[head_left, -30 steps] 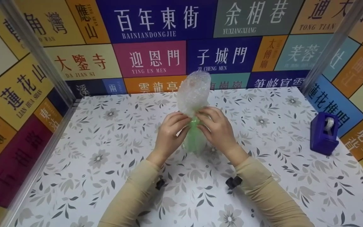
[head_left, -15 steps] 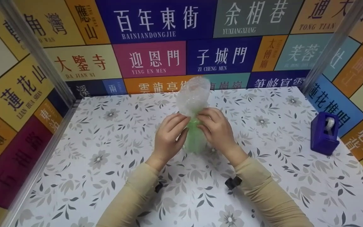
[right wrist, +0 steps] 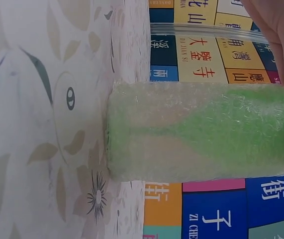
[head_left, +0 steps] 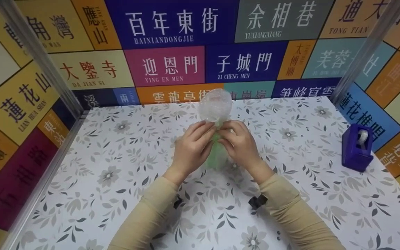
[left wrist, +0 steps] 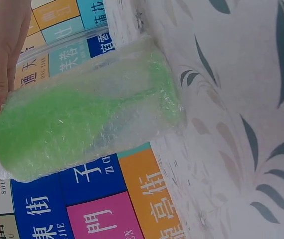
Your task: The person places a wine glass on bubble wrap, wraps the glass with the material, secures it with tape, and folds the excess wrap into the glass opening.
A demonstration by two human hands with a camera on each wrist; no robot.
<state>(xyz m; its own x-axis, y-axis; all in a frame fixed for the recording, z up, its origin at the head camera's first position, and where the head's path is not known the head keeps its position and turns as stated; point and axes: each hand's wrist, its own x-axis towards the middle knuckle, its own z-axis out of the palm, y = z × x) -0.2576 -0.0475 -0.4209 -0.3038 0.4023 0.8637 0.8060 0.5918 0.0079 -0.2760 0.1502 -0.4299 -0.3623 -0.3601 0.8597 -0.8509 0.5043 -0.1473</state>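
Observation:
A green stemmed glass (left wrist: 47, 124), wrapped in clear bubble wrap (right wrist: 146, 104), stands upright on the table. Its wide bowl, thin stem and foot show through the wrap in both wrist views. Above the glass, a loose end of bubble wrap (head_left: 215, 104) sticks up. My left hand (head_left: 191, 149) pinches the wrap near the rim on the left side. Opposite it, my right hand (head_left: 240, 144) pinches the wrap on the right, with the fingertips of both hands close together. The hands partly cover the glass in the head view.
A purple tape dispenser (head_left: 357, 147) with a roll of clear tape stands near the right edge of the flower-patterned table (head_left: 116, 208). Panels with colourful street-name signs (head_left: 165, 64) enclose the back and both sides.
The upright end of the bubble wrap has sunk lower and gathered rounder. My left hand has shifted slightly right and up, towards the right hand, which has hardly moved.

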